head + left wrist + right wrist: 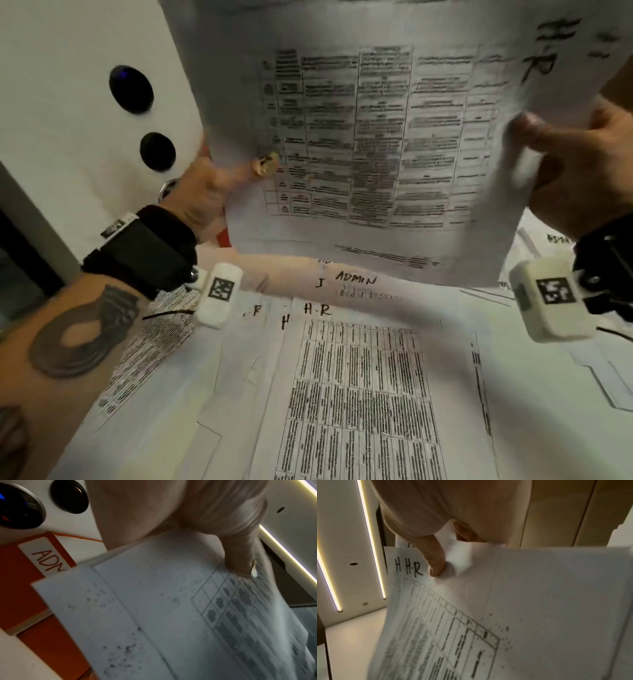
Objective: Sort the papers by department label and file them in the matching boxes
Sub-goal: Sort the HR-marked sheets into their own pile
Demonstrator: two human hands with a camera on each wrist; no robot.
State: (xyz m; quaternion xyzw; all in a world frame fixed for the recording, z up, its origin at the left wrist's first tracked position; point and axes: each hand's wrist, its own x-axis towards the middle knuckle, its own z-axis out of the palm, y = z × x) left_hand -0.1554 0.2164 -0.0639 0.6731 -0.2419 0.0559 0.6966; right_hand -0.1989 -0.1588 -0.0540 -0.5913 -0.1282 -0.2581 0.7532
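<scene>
The person holds a sheaf of H.R sheets [359,130] up in the air, above the spread of loose papers [359,394] lying on the near surface. The left hand [202,192] pinches the left edge, thumb on the printed face; the right hand [579,161] clamps the right edge, its thumb [436,561] pressed just beside the handwritten "H.R" mark. An orange ADMIN box [25,588] stands to the far left, against a white appliance [85,85].

The step in hand looks like carrying this sorted bundle to its box. To do it well, both pinches should stay firm so the sheets do not fan apart, and the box label should be read first: the only box visible reads ADM, which would not match. The H.R box is not in view.
</scene>
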